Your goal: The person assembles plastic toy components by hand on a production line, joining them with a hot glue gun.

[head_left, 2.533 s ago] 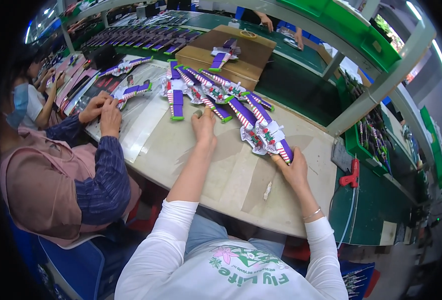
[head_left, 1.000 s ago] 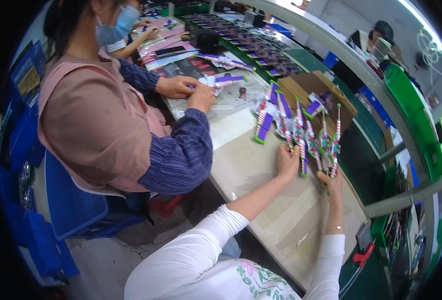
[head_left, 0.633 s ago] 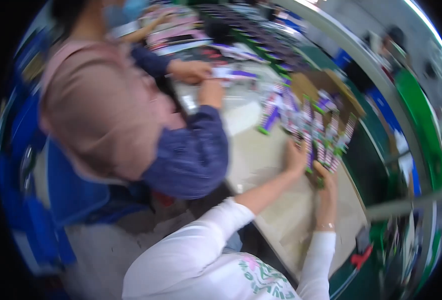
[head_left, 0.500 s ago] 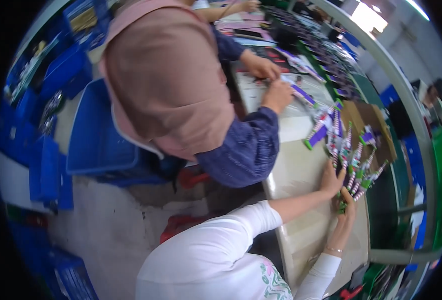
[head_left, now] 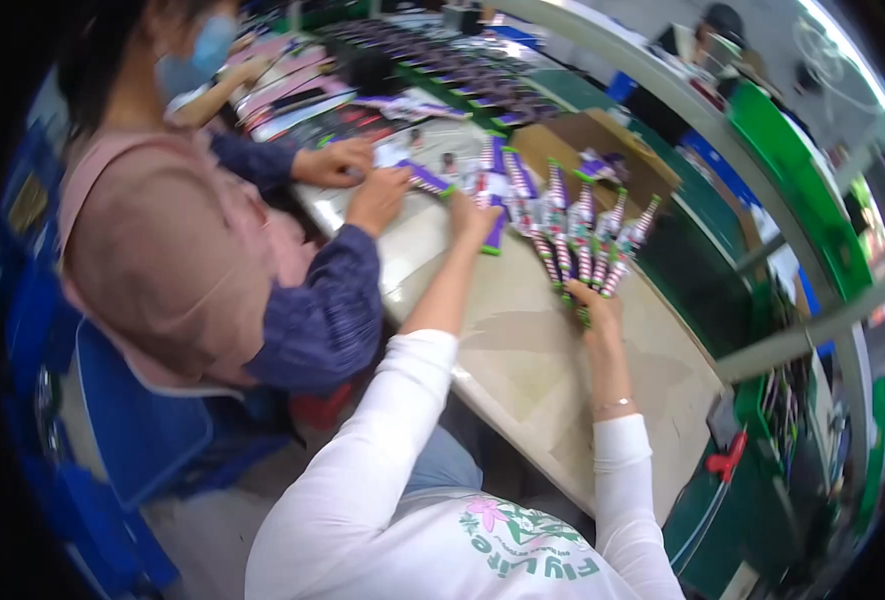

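My right hand [head_left: 603, 308] is closed round the lower ends of several toy-wing-like pieces [head_left: 585, 235]. They are long, white, purple and green, with red-and-white striped tips, and spread out like a fan over the table. Further left, my left hand [head_left: 471, 222] grips another purple, white and green wing-like piece [head_left: 493, 170], its fingertips partly blurred. Just left of that hand, a co-worker's hands [head_left: 378, 190] handle a similar purple-and-green piece [head_left: 425, 178].
Behind the fan stands an open cardboard box [head_left: 628, 150] with another piece in it. The pale table [head_left: 523, 370] has a metal frame [head_left: 793, 335] along its right. The co-worker [head_left: 183, 250] sits close at left, by a blue bin [head_left: 133, 420]. Dark parts line the conveyor [head_left: 443, 70].
My view has swung up and to the right. My hands, together at the bunch before, are now apart: the left has moved to a separate piece, while the right keeps the bunch, now fanned.
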Motion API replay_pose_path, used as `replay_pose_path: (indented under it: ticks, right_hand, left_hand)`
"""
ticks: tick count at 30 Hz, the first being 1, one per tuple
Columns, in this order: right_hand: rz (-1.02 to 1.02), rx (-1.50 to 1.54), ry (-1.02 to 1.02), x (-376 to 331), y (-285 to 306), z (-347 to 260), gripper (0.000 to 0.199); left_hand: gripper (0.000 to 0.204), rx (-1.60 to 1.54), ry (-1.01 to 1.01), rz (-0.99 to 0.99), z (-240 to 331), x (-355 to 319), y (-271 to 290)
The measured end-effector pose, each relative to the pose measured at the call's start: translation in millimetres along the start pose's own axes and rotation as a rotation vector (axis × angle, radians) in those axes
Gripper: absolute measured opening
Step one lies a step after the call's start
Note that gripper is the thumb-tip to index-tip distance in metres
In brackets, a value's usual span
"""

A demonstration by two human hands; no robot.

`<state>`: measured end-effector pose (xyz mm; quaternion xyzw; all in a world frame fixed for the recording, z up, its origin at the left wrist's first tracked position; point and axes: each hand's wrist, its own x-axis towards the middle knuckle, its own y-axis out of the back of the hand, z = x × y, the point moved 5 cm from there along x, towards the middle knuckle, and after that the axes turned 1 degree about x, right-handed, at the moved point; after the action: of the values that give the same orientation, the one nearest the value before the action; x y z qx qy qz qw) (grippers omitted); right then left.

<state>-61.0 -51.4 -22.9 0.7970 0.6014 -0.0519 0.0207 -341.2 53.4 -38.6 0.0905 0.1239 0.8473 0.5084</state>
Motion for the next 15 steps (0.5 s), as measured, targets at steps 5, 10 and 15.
replay_pose_path:
  ticks: [5,10,15]
  right_hand:
    - [0.153,0.022,0.066,-15.0,-1.5,-18.3,0.035]
    - [0.133,0.098,0.069,-10.3,-8.8,-2.7,0.032]
    - [0.14,0.151,0.057,-15.2,-21.4,2.7,0.039]
  left_hand:
    - [0.04,-0.699,0.304,-0.209,-10.4,-3.6,-33.1]
    - [0.026,-0.643,0.262,-0.167,1.6,-28.6,-39.7]
    - [0.027,-0.91,0.293,-0.374,5.1,-44.9,-72.4]
